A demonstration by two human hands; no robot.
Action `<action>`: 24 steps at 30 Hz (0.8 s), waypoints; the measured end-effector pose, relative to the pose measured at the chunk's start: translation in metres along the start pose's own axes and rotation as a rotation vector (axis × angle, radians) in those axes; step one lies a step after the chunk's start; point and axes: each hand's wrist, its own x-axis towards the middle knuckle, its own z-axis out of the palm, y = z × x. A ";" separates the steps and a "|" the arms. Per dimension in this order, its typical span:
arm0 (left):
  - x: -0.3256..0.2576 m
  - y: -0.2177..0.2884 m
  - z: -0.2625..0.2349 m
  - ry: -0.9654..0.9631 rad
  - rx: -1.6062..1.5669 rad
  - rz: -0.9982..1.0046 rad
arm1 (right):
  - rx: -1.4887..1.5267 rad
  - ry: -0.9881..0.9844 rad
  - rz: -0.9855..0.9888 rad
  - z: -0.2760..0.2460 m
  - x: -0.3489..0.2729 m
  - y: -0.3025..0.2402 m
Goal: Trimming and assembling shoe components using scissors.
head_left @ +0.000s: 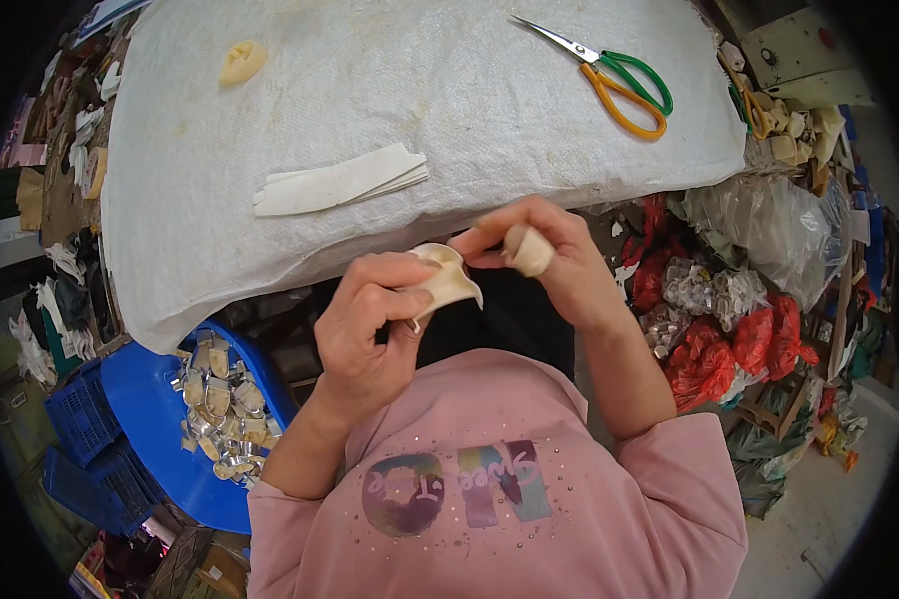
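Note:
In front of my chest, my left hand (370, 309) is closed on a cream, curved sheet-like piece (448, 284) with a thin, paler edge. The fingers press on its inner face, and the thumb is below. My right hand (559, 255) is bent in at the piece's right side, its index finger and thumb pinched close at the rim. A rounded cream cap-like thing (529, 251) shows at that hand's fingers; I cannot tell whether it is worn or held. On the table ahead lie a small stack of white strips (340, 182) and a crumpled cream piece (242, 63).
Scissors (624, 85) with green and orange handles lie open on the white woven table cover (449, 110). At my left, a blue seat (150, 419) holds several small cream-and-silver pieces (220, 404). Red and clear plastic bags (759, 339) are heaped on the right. Blue crates (82, 414) stand far left.

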 end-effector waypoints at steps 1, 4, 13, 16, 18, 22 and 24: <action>0.000 -0.002 0.002 -0.036 -0.076 0.023 | -0.023 -0.122 0.053 -0.004 0.003 -0.001; 0.000 -0.004 0.006 -0.094 -0.206 0.060 | 0.100 -0.336 0.112 -0.010 0.010 0.001; -0.001 -0.009 0.003 -0.098 -0.059 0.046 | -0.245 -0.231 0.098 0.000 0.012 0.002; -0.003 -0.002 0.009 0.077 -0.347 -0.253 | -0.265 -0.063 -0.035 0.004 0.011 0.016; 0.000 -0.006 0.011 0.142 -0.357 -0.242 | -0.183 0.007 -0.197 0.007 0.012 0.017; 0.005 0.004 0.019 0.180 -0.556 -0.473 | -0.520 -0.126 -0.509 0.001 0.016 0.007; 0.007 0.002 0.022 0.163 -0.622 -0.503 | -0.589 -0.040 -0.517 0.010 0.013 0.011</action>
